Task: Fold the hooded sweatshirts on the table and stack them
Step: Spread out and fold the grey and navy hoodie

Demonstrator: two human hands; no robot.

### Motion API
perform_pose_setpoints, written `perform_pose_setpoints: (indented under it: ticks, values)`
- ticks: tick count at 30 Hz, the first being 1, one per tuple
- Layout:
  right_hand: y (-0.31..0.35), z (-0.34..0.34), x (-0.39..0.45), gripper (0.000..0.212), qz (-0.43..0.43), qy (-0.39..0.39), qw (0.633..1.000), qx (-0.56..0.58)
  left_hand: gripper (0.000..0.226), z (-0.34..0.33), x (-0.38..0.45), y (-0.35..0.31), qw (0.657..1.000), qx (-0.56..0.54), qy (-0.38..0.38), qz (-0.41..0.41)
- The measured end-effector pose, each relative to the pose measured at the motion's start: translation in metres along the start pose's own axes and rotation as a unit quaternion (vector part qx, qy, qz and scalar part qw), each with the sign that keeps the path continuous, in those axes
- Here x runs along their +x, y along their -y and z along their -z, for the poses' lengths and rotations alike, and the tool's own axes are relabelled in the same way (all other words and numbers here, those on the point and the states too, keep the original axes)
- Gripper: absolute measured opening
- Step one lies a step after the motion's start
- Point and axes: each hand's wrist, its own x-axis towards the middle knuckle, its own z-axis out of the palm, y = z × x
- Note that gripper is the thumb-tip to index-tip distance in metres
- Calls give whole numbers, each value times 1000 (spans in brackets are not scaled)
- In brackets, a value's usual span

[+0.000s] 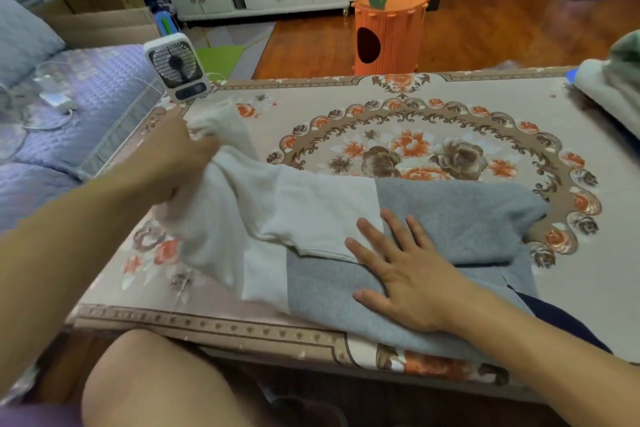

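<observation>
The table (450,104), covered in a flowered cloth, carries the work across its near half. On it lies a sweatshirt (450,218) in grey and cream panels, its long axis running left to right along the near edge: the grey part sits to the right, under and beyond the flat hand, and the cream part stretches off to the left. A pile of other garments (613,87) rests at the far right corner, well apart from this one, and looks like the place for the stack.

The cream end of the sweatshirt rises off the table toward the left hand (176,156), whose grip is clenched on a bunch of that fabric, lifted near the table's left edge just in front of a small fan (177,66). The right hand (401,267) lies flat with fingers spread, pressing where cream meets grey near the middle of the garment; it grasps nothing.

The coming move likely turns on this: the free cream end lies left of the pinned middle, so folding means carrying it rightward over the grey part, and the left hand is the nearer one for that.
</observation>
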Motion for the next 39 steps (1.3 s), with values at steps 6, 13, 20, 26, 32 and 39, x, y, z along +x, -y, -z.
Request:
perform_pose_setpoints:
  ticks: [6,13,20,26,32,39]
  values:
    - [-51,29,-40,84,46,55,997,26,23,23,-44,-108,976,76,77,-191]
    - [-67,-9,-78,66,-45,28,995,86,43,-26,-84,-217,938,194,126,-258]
    - [-125,-8,-134,85,-40,15,993,108,32,-96,-127,-303,945,110,145,-272]
    - [-122,-41,-162,79,-93,-13,989,116,46,-188,-171,-307,949,81,176,-248]
    - [-155,-48,-193,67,-130,-79,964,216,51,-187,-198,-250,908,-196,339,-151]
    - [-155,-6,-168,18,-379,-225,781,443,63,-158,-185,-138,940,94,117,-307]
